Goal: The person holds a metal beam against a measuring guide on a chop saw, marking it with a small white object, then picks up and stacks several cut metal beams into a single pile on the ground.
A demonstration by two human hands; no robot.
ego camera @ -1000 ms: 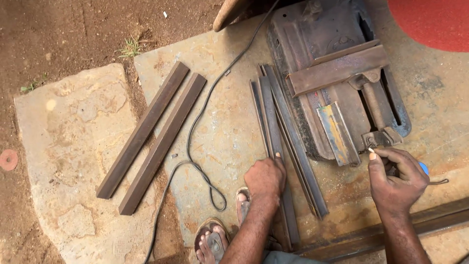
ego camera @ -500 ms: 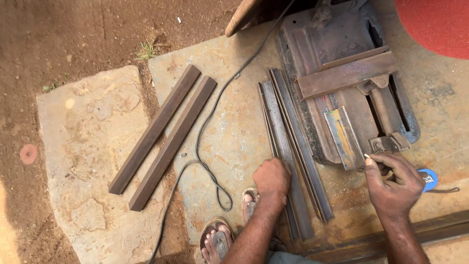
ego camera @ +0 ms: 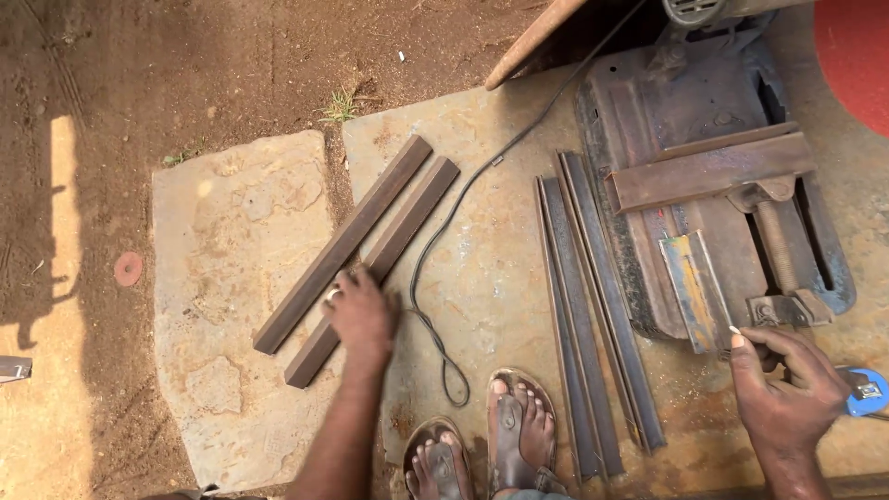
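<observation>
The left hand (ego camera: 361, 315) lies flat, fingers loose, on two short metal bars (ego camera: 366, 245) left of the black cable (ego camera: 444, 250), gripping nothing yet, while the right hand (ego camera: 782, 398) curls loosely near a blue tape measure (ego camera: 866, 392), well right of that cable.

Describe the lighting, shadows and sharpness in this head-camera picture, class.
Head view: soft, even daylight over the stone slabs; a hard dark shadow beside a bright sunlit strip on the dirt at far left; left hand and metal bars sharp; no blur or glare.
</observation>
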